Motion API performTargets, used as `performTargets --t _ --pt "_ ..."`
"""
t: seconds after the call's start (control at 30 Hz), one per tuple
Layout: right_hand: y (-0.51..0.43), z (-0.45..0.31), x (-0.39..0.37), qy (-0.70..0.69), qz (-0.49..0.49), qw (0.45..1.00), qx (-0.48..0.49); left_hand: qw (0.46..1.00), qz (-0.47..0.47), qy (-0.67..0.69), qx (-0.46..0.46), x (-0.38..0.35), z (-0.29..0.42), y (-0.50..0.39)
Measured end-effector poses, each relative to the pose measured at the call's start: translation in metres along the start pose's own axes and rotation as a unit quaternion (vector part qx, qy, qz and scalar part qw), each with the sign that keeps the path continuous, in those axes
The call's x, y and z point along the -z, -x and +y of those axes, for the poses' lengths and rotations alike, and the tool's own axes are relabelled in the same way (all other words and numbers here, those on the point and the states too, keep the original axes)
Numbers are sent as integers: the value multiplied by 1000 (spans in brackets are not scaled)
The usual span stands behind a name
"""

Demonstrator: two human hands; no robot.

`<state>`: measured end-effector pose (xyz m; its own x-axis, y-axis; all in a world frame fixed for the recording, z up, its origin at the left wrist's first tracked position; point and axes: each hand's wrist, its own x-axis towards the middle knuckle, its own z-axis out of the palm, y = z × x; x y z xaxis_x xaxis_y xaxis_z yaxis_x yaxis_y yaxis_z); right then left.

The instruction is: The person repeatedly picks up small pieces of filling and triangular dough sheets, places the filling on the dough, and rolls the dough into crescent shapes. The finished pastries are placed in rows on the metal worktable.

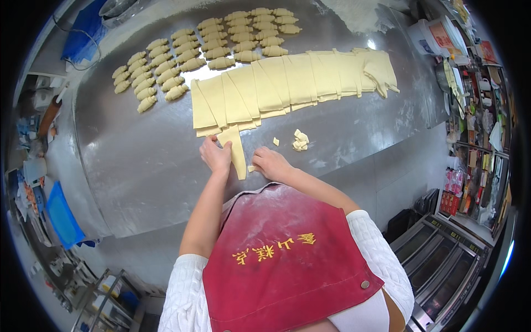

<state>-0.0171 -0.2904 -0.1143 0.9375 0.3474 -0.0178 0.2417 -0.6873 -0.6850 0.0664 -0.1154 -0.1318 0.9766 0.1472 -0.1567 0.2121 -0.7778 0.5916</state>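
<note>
On the steel worktable lies a long row of overlapping dough triangles (269,85), some pieces folded over at its right end. My left hand (215,154) holds the wide end of a single dough triangle (235,149), whose narrow tip points towards me. My right hand (270,164) has its fingertips on a small dough piece (251,168) just right of that tip. A small pile of dough bits (300,141) lies to the right, with one loose bit (276,141) beside it. Rolled dough crescents (221,62) stand in several columns behind the row.
The steel worktable (137,178) is dusted with flour, and a heap of flour (352,14) lies at its far edge. White tubs (435,37) stand at the far right. A rolling pin (50,114) and blue sheet (64,216) are on the left. An oven (439,265) stands at lower right.
</note>
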Motion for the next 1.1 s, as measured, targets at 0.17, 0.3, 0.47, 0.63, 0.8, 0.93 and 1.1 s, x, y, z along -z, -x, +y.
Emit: performTargets --t 0.17,0.3,0.47,0.63,0.8,0.93,1.1 --pt "14 -1 2 -98 28 984 -147 997 7 54 -50 -11 3 2" --pt "27 -9 18 -208 81 936 -274 994 -68 72 -40 -19 -5 3" --pt "36 -27 42 -332 156 892 -264 914 -213 343 21 3 11 36" --pt "32 -72 72 -342 180 899 -205 793 -331 500 110 49 42 72" --pt "33 -94 83 -216 203 943 -149 746 -346 556 124 83 69 91" --pt "41 -95 84 -204 246 938 -132 794 -338 505 21 87 66 97" --pt "46 -101 85 -515 222 802 -206 767 -370 523 25 96 72 103"
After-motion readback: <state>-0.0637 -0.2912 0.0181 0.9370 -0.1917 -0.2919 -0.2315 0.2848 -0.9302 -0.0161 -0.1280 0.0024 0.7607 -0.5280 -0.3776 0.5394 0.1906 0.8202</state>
